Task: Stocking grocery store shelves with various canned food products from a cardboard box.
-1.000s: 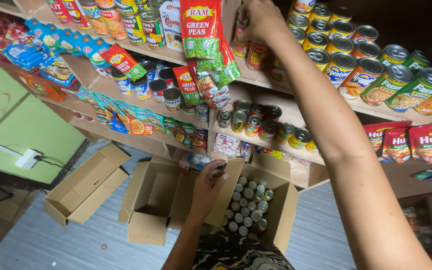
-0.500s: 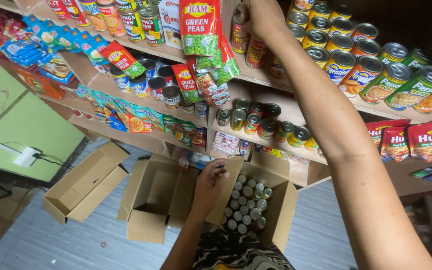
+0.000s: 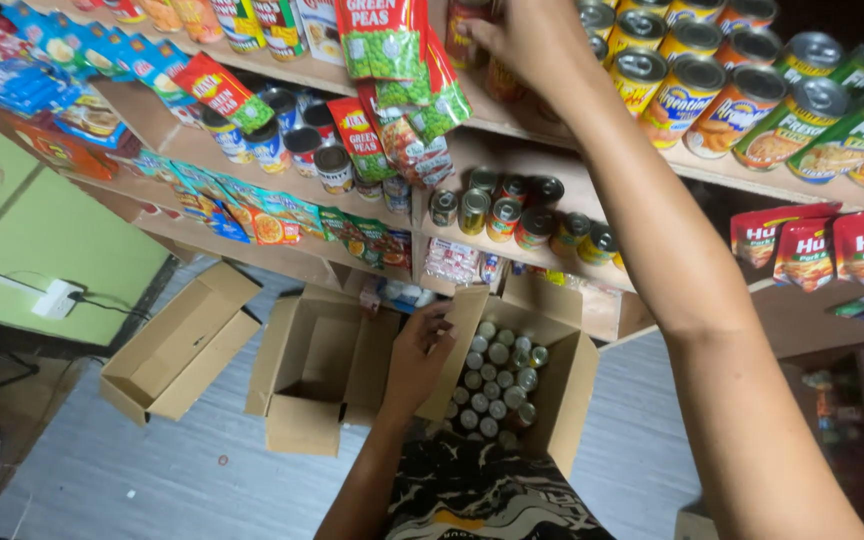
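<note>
- The right hand (image 3: 527, 35) is raised to the top shelf (image 3: 512, 115), its fingers (image 3: 482, 30) wrapped round a red-labelled can (image 3: 467, 20) standing at the shelf's front edge; the hold is on the can's side, and the can is upright.
- Just right of that can, rows of larger cans (image 3: 692, 85) with yellow, red and green labels fill the same shelf, lying tilted toward the camera with their lids showing.
- The left hand (image 3: 417, 350) is low, over the flap between two boxes, with the fingers curled narrow against the flap of the full box (image 3: 562, 400); whether they pinch anything small I cannot tell.
- The full box stands open on the floor (image 3: 152, 480) and holds many small cans (image 3: 497, 385) packed upright, silver tops up.
- Just left of it, touching, is an open box (image 3: 297, 400) with nothing visible inside; further left, apart, lies a third open box (image 3: 177, 345).
- Green pea packets (image 3: 382, 40) hang in front of the shelves, just left of the right hand.
- The middle shelf (image 3: 522, 255) carries a row of small cans (image 3: 512, 215) on their sides.
- Red pouches (image 3: 822, 245) sit on a shelf at the far right, beyond the right forearm.
- A green wall (image 3: 42, 230) with a white socket (image 3: 57, 298) is at the left.
</note>
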